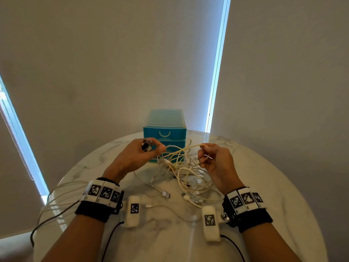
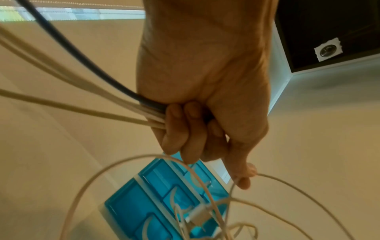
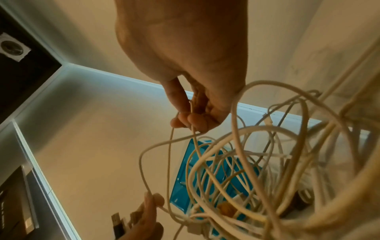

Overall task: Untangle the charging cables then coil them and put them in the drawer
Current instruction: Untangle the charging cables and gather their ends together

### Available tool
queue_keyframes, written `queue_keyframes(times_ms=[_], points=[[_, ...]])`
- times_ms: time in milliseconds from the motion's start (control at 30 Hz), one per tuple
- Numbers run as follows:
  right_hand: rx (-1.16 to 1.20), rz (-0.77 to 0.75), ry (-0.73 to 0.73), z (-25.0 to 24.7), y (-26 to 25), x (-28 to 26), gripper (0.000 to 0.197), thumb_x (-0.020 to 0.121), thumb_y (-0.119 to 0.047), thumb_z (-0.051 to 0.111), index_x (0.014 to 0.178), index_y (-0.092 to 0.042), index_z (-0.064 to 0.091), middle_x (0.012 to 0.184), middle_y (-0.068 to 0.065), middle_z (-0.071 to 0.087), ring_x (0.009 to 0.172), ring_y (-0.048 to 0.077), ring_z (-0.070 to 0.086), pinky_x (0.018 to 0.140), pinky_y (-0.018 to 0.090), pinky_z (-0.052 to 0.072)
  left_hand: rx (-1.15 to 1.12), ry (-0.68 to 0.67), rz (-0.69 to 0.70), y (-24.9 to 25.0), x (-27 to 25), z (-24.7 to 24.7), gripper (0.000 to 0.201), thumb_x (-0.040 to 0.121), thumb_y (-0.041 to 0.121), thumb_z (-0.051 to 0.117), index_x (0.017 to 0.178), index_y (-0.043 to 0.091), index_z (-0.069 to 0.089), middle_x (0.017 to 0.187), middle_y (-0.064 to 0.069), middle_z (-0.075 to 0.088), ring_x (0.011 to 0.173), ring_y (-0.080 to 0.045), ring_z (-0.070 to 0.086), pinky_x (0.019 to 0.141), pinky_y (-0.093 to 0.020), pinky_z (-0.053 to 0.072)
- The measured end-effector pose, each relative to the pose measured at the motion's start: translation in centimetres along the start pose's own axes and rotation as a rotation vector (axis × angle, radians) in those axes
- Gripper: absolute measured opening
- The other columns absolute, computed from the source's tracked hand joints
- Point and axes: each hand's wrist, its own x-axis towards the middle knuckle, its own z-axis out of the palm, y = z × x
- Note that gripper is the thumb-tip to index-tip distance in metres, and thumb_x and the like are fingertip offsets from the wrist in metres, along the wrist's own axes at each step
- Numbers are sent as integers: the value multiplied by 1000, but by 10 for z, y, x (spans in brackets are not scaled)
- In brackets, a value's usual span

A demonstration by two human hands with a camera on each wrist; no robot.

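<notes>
Wristbands (image 1: pixel 103 193) are sitting nearest in the head view; the tangled charging cables (image 1: pixel 186 173) are lying on the counter (image 1: pixel 264 186), the blue drawer unit (image 1: pixel 164 132) at twelve o'clock. Left wrist view: left hand (image 2: pixel 201 91) fingers (image 2: pixel 172 129) are gripping several cable ends. Right wrist view: right hand (image 3: pixel 185 53) fingers (image 3: pixel 192 121) are pinching one strand.

A round marble table (image 1: pixel 264 186) stands before pale roller blinds (image 1: pixel 113 63), seemingly drawn.

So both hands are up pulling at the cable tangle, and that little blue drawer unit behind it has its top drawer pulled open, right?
Not quite. Both the left hand and right hand are working the cable tangle, but the blue drawer unit behind it has its top drawer closed, flush with the front. The head view shows this.
</notes>
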Motion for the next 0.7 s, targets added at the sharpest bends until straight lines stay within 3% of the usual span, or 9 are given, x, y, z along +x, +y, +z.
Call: queue_keyframes(times_ms=[100,200,300,367,467,533,600,700], points=[[166,30,-137,-3,-3,-1,23,98,2,42,95,-7,63,83,17,66,57,18,48,57,28,39,72,-189,20,5,-4,-1,18,105,42,64,100,31,78,90,26,75,83,11,65,79,-19,45],[314,-6,-278,-6,-7,-3,22,103,-1,43,102,-9,64,97,17,74,57,17,49,58,23,45,90,-332,44,2,-8,-5,21,108,39,59,108,32,79,97,25,75,81,8,62,77,-18,48],[178,-54,-314,-5,-5,-4,22,105,-4,48,122,-6,62,127,14,76,55,15,46,58,24,44,59,-436,67,10,-13,-6,25,110,30,56,120,25,78,92,27,72,77,8,58,74,-8,46],[-40,-77,-331,-1,-3,-6,25,105,-5,51,129,-4,60,135,13,74,55,16,41,60,26,40,44,-461,89,16,-15,-3,25,112,28,53,115,22,77,90,28,71,77,7,58,74,-9,47],[-375,-146,-338,6,-3,-12,28,109,-24,58,134,-12,66,127,1,79,55,14,39,61,26,42,32,-440,108,19,-12,2,23,112,28,55,101,23,75,92,23,74,82,7,62,78,-10,49],[-509,-235,-302,7,-2,-15,25,108,-32,62,128,-20,72,118,-3,82,55,12,41,59,28,44,32,-430,114,19,-11,6,22,110,32,58,98,24,74,93,15,74,83,2,62,80,-13,50],[-458,-330,-250,7,-3,-13,20,109,-27,60,122,-17,73,112,0,82,56,15,43,55,27,45,32,-443,93,19,-11,7,24,108,39,59,97,24,75,97,9,75,85,-5,63,81,-15,52],[-85,-341,-178,3,-10,-9,17,111,-19,54,115,-12,69,109,5,80,61,14,53,62,22,52,28,-416,67,19,-12,4,29,101,52,60,94,29,75,101,-1,75,88,-16,66,83,-20,52]])
